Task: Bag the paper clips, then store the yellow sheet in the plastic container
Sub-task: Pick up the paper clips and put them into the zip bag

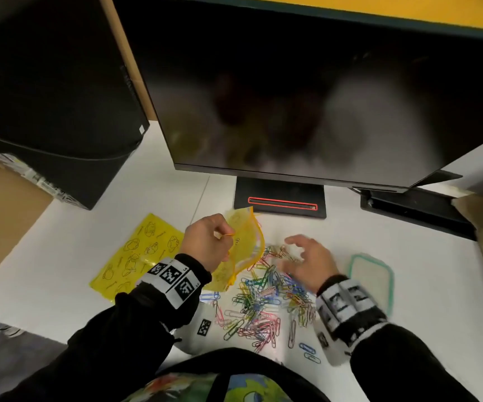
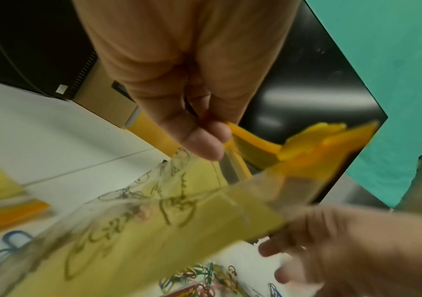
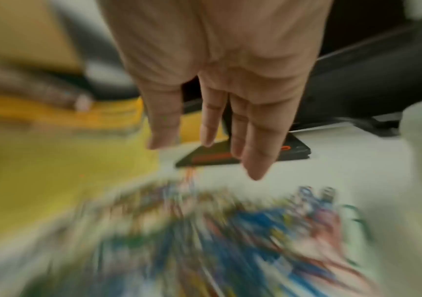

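My left hand (image 1: 210, 242) pinches the orange zip edge of a clear yellow printed bag (image 1: 244, 245) and holds it up with its mouth facing right; in the left wrist view thumb and fingers (image 2: 209, 140) clamp that orange strip (image 2: 253, 148). A heap of coloured paper clips (image 1: 266, 300) lies on the white desk below and right of the bag. My right hand (image 1: 301, 259) hovers over the heap's far side, fingers spread and straight, holding nothing; its wrist view is blurred, fingers (image 3: 253, 140) extended over the clips (image 3: 230, 231). The yellow sheet (image 1: 138, 253) lies flat at left.
A clear plastic container with a green rim (image 1: 372, 274) sits right of the clips. A monitor (image 1: 307, 97) on its black stand (image 1: 281, 198) fills the back of the desk. A black computer tower (image 1: 51, 97) stands at the left, cardboard boxes at both sides.
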`<state>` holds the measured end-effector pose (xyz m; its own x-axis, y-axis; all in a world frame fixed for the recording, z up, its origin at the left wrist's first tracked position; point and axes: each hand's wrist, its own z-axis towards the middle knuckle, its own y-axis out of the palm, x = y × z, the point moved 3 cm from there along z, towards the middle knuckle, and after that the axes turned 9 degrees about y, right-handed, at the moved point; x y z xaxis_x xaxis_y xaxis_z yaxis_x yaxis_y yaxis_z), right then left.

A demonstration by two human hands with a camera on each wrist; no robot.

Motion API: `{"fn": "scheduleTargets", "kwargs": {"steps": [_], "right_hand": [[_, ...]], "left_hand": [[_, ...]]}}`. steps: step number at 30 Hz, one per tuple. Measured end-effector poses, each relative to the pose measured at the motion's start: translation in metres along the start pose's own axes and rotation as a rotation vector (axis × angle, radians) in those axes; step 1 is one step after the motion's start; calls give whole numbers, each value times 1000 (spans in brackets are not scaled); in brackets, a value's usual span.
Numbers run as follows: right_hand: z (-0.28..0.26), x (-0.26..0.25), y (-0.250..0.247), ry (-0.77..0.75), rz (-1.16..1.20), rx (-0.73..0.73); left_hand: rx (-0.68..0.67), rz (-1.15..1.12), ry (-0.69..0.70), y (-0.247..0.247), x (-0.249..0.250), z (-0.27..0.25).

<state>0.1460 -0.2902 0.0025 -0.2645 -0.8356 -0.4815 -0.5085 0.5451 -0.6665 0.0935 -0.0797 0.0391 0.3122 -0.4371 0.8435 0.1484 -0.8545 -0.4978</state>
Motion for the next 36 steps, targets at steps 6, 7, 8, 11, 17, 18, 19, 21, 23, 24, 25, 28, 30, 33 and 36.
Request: {"fn": "scheduleTargets", "kwargs": {"steps": [6,7,8,11,17,18,19,21,23,24,25,28,30,33,36], "right_hand": [[-23,16,76,-398,-696,-132],[-23,15,83,-429,-717,-127],[-23,14,88,-448,-725,-133],[-23,12,93,-491,-750,-171],[-17,13,79,-510,-582,-27],[-16,13,74,-486,-487,-1],[-16,15,68,-452,-376,18],[-17,18,56,-337,-131,35],[-22,21,41,-191,124,35],[-25,22,34,-121,258,15],[-29,21,28,-66,386,-17],[-45,3,7,-29,728,-129],[-54,-14,-6,-79,906,-197],[-58,-39,-14,-161,1114,-305],[-53,-57,-8,-173,1209,-331]], "left_hand": [[5,28,24,-1,1,2],[9,31,23,-2,1,2],[13,31,17,-3,0,2],[19,24,9,-4,-1,0],[30,31,16,-7,-2,-4],[28,33,15,-7,-2,-5],[25,33,14,-7,-3,-5],[20,32,13,-6,-3,-5],[2,23,19,-3,-2,-7],[-6,22,18,-1,-2,-8],[-12,19,16,0,-2,-8],[-23,4,18,4,-2,-10],[-35,8,23,7,0,-11],[-66,18,24,12,3,-14],[-77,7,31,15,9,-16]]}}
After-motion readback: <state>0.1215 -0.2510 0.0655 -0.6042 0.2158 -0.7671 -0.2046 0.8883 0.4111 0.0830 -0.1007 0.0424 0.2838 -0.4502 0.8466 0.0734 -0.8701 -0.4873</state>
